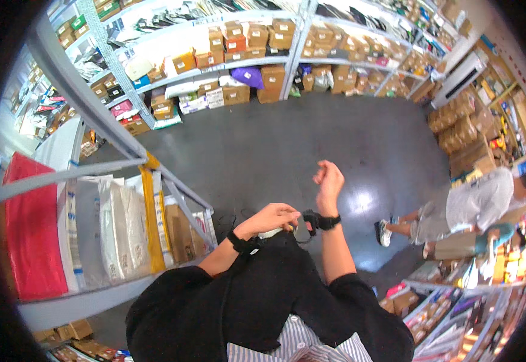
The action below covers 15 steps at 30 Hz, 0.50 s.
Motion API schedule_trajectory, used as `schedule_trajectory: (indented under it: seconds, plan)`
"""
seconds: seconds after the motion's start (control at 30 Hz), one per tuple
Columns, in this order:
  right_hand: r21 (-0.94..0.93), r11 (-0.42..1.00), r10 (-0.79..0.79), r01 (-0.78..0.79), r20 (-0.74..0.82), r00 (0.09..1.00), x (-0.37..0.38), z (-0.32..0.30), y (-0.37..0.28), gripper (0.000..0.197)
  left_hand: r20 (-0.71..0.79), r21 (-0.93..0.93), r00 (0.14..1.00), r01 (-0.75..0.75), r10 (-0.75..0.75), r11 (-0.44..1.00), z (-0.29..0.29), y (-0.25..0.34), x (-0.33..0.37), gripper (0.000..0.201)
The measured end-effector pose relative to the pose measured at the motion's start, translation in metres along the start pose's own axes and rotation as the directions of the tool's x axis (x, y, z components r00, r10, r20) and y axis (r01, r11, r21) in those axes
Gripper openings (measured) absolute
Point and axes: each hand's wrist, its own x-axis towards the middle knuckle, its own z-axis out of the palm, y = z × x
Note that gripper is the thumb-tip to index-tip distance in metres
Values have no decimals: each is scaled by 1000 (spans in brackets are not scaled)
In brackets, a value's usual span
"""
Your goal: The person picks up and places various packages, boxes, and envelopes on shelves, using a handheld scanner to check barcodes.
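Note:
My left hand [273, 218] is in front of my body, its fingers bent and drawn together beside the black device [310, 222] strapped to my right wrist. A small greyish flat piece shows just under the fingertips; whether they pinch it or the device's edge is hard to make out. Raised beyond that wrist is my right hand [330, 181], its fingers loosely curled and apart with nothing visible in them. A black band [329, 222] circles my right wrist, and another black strap with a device [242, 242] sits on my left wrist.
To my left, a grey metal rack [88, 301] holds upright red, white and yellow packages. Shelves [215, 63] with boxes and bags line the far wall. At the right, a person in a grey shirt [480, 196] and another person in teal [495, 238] stand near stacked cartons [456, 123].

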Motion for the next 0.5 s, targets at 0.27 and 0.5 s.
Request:
schedule_trajectory:
  seconds: [0.27,0.5]
  plan:
    - [-144,989,-8,-34,-285,958,203,-59,15,22,-777,214,513,-331,366,919,-196,68,84,18]
    - [-157,968,176,-197,-139,974,357,47,85,21,-919,229,223,-371,326,900,-302,156,154,14]
